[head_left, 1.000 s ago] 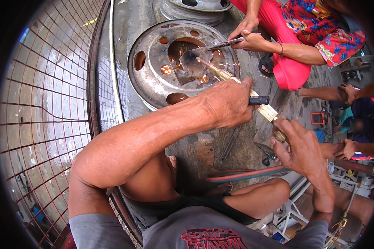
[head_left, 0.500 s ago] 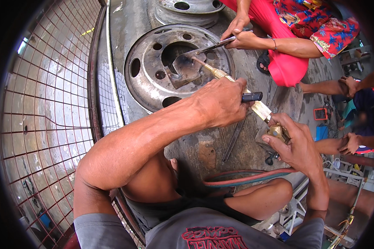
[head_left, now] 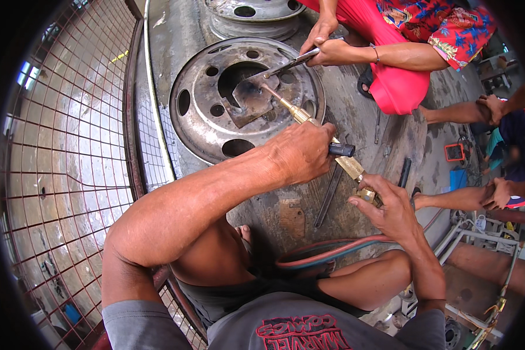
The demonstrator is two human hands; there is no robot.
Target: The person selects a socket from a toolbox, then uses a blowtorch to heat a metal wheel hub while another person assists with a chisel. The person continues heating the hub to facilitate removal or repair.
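Note:
A brass gas torch (head_left: 350, 165) slants across the middle, its copper tip over a flat, scorched metal plate (head_left: 252, 104). My left hand (head_left: 303, 153) is wrapped round the torch body; a short black cylinder (head_left: 341, 150) sticks out beside its fingers, and I cannot tell what it belongs to. At the torch's rear, the thumb and fingers of my right hand (head_left: 388, 207) close on the brass valve end (head_left: 370, 197). The plate lies over the centre hole of a steel wheel rim (head_left: 195, 131). Another person's hands (head_left: 326, 49) hold pliers (head_left: 291, 63) that reach the plate's edge.
A second wheel rim (head_left: 254, 26) lies beyond the first. Wire mesh fencing (head_left: 70, 175) stands on the left. Red and blue hoses (head_left: 332, 251) curve by my knee. A long metal bar (head_left: 330, 198) lies on the floor. Other people sit at the right.
My right hand and the torch's rear have moved left and slightly down in view. The whole scene has also shifted a little left. Both hands keep their grip.

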